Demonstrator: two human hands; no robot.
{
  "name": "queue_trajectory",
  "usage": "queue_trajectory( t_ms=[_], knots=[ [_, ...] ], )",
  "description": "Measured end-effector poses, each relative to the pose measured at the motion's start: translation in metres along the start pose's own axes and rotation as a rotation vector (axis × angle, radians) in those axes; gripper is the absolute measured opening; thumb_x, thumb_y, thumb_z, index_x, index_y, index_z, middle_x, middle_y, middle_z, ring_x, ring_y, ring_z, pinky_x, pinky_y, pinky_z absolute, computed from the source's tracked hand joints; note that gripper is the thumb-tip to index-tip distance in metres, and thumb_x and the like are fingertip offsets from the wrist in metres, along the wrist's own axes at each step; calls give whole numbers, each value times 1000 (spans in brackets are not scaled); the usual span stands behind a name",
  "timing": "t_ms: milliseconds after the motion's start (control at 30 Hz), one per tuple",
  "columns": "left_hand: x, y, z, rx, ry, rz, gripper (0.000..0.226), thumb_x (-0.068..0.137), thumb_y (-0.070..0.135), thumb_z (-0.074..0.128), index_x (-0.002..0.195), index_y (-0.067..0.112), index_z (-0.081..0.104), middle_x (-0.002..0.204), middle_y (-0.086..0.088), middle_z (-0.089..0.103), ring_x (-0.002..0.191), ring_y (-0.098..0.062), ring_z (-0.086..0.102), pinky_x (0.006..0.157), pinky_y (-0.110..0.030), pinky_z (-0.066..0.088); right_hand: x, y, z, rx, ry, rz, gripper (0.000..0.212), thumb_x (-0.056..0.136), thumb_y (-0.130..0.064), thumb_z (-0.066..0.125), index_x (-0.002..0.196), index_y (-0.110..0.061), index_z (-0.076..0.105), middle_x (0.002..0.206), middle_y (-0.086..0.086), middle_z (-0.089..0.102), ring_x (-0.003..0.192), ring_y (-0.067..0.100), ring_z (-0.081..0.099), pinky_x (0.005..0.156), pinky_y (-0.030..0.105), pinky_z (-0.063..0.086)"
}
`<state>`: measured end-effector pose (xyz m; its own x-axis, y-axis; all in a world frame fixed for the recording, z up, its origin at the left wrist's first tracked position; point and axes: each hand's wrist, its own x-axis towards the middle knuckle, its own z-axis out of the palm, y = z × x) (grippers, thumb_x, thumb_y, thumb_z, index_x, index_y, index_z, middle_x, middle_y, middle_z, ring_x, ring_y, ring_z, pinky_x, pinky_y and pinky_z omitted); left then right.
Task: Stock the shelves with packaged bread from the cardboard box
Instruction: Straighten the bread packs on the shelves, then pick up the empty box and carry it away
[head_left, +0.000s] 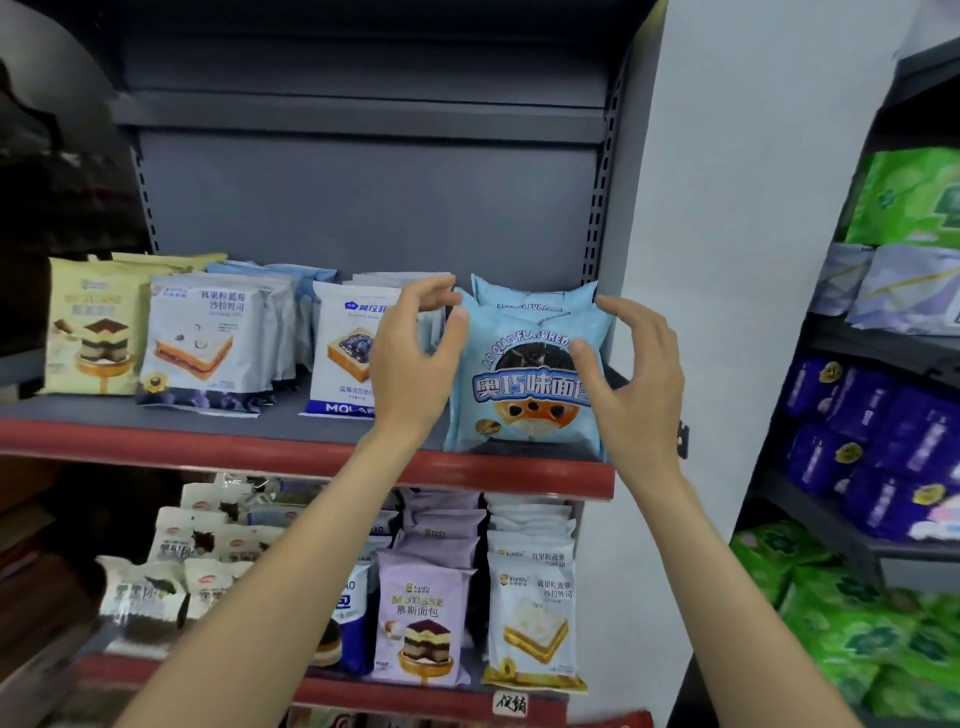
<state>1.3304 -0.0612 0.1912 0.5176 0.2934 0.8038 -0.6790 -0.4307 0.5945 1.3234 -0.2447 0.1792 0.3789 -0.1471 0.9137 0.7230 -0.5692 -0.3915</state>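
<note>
Head view: upper shelf (291, 439) with a red front lip, stocked in upright rows.
Row, far left: yellow cake packs (93, 327), then white sandwich-bread packs (208, 343), then white toast packs (345, 353) partly hidden by the left hand.
Left hand (410, 358): released, fingers loosely curved, holding nothing; it sits beside the left edge of the blue pack, contact not certain.
Blue bread pack (524, 379): task item, standing upright at the right end of the upper shelf, base right at the lip, more blue packs stacked behind it.
Appearance: pale blue glossy film, puffed with air, crimped top seam, dark cookie-topped bun printed on the front, large white characters across the middle.
Right hand (639, 374): released, fingers spread and curved over the pack's right edge, gripping nothing.
Risk, tipping: pack likely topples forward off the lip, since the base sits at the edge.
Risk, neighbours: a careless left-hand pull-back could knock the toast row askew.
</note>
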Motion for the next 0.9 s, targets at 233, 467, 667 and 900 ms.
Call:
queue_trajectory(
  t_ms=[233, 467, 667, 900],
  knots=[
    [-50, 20, -55, -119, -63, -50, 12, 88, 27, 51, 92, 26, 62, 65, 17, 67, 65, -7, 64, 70, -31, 50, -64, -55, -11, -49, 201, -75, 17, 89, -12, 59, 102, -3, 63, 87, 4, 66, 77, 18, 61, 73, 28, 51],
    [-159, -6, -128, 163, -583, -327, 13, 93, 27, 57, 104, 32, 62, 96, 18, 66, 89, 3, 60, 76, -17, 46, -200, -105, -40, -17, -208, 279, 22, 91, -23, 58, 112, -17, 57, 90, -11, 62, 79, 2, 60, 64, 22, 53],
    [-264, -29, -195, 247, -672, -601, 20, 93, 28, 58, 113, 30, 58, 98, 21, 61, 92, 3, 58, 81, -17, 46, -309, -129, -60, 82, -639, 689, 46, 90, -28, 60, 132, -30, 41, 107, -17, 61, 95, -3, 59, 81, 20, 49],
    [-405, -54, -282, 540, -726, -976, 12, 92, 38, 56, 102, 36, 62, 96, 12, 65, 99, -12, 62, 88, -31, 48, -443, -134, -83, -32, -996, 971, 28, 92, -22, 58, 119, -18, 57, 99, -4, 64, 92, 11, 61, 85, 26, 48]
  ],
)
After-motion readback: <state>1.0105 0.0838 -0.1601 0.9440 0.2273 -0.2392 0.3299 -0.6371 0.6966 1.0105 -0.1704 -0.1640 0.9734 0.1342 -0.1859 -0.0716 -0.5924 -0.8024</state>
